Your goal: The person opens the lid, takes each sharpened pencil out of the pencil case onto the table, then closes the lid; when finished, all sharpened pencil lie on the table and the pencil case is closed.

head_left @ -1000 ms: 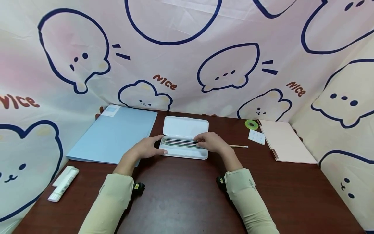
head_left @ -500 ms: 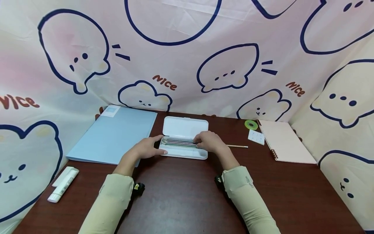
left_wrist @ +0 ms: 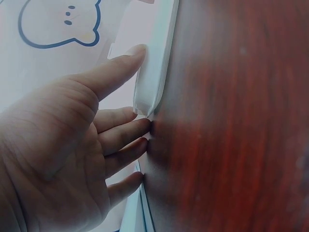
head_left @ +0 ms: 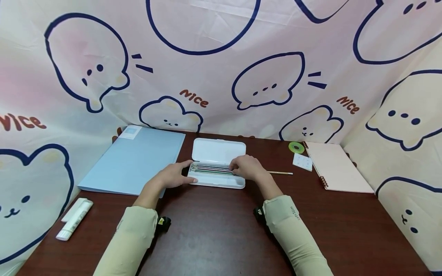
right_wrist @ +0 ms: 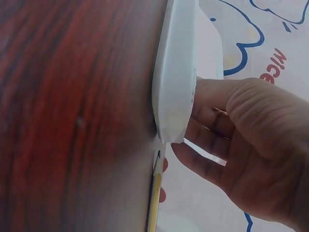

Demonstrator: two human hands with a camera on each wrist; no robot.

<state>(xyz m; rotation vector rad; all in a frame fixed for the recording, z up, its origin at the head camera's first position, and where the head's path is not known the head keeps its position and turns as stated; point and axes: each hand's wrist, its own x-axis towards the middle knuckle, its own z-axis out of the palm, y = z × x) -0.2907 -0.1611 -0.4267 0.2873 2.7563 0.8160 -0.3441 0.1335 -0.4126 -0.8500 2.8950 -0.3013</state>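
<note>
A white pencil case (head_left: 217, 183) lies open on the table, its lid (head_left: 219, 150) tilted back. Several slim pencils (head_left: 210, 169) lie lengthwise in it. My left hand (head_left: 171, 175) holds the case's left end, thumb over the near rim and fingers around the end, as the left wrist view shows. My right hand (head_left: 249, 168) reaches in at the right end, its curled fingers on the pencils' right ends; the case wall partly hides the fingertips in the right wrist view. Beyond that end, a loose pencil (head_left: 281, 173) lies on the table.
A blue folder (head_left: 138, 161) lies to the left, with a glue stick (head_left: 74, 222) and a white block-shaped item (head_left: 74, 209) nearer me. At the right are a spiral notebook (head_left: 336, 166), a green tape roll (head_left: 296, 147) and a small white card (head_left: 302, 161). A printed cloth backs the table (head_left: 214, 230).
My right hand has shifted slightly left and its fingers have closed more over the pencils' ends. My left hand and the pencil case stay in place.
</note>
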